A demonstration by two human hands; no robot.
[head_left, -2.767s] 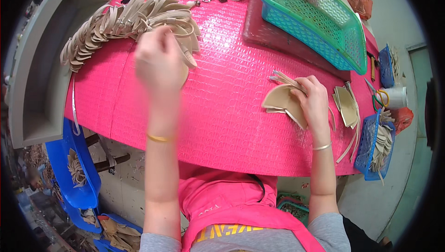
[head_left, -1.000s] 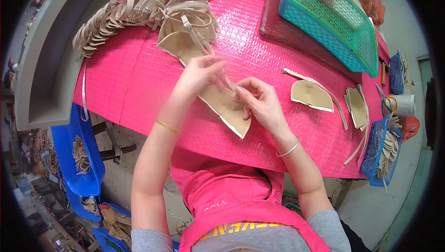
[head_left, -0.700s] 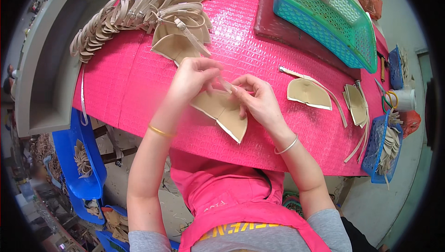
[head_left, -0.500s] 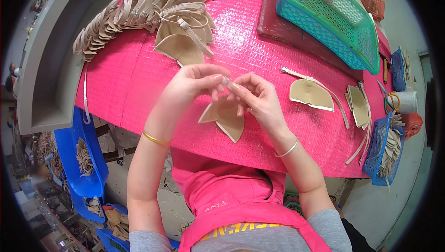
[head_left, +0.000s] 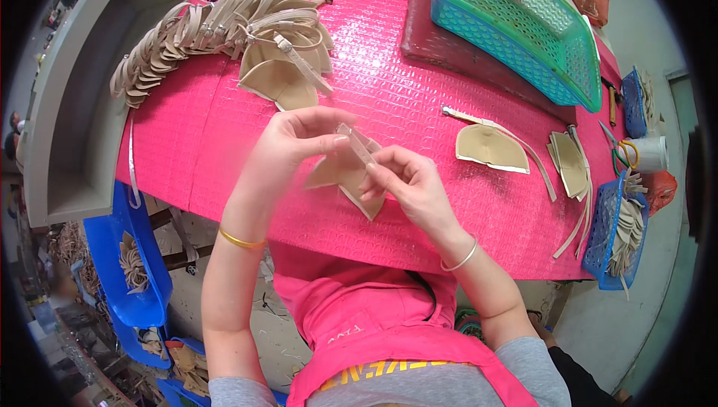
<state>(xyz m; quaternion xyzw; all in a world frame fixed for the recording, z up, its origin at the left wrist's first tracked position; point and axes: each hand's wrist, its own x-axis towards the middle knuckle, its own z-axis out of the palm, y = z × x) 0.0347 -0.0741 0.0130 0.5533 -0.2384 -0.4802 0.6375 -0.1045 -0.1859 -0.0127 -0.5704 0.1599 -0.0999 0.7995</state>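
A beige ankle strap (head_left: 357, 144), joined to a curved heel piece, is held up over the near middle of the table. My left hand (head_left: 310, 136) pinches its upper end between thumb and fingers. Lower down, my right hand (head_left: 406, 177) grips the same strap with thumb and forefinger. Beneath my hands hangs or lies the beige heel piece (head_left: 334, 170), its pale edge partly covered by my fingers. To the right, another beige heel piece (head_left: 490, 147) with a long strap lies flat on the table.
On the pink table (head_left: 217, 160), a long row of strapped beige pieces (head_left: 194, 37) curves at the back left. A green basket (head_left: 508, 40) rests on a dark red board (head_left: 441, 48). A small stack (head_left: 570, 164), scissors (head_left: 622, 149) and a blue basket (head_left: 598, 246) are at the right.
My hands have shifted slightly apart along the strap, showing more of it between them. The whole view has moved a little, so the table things appear shifted left.
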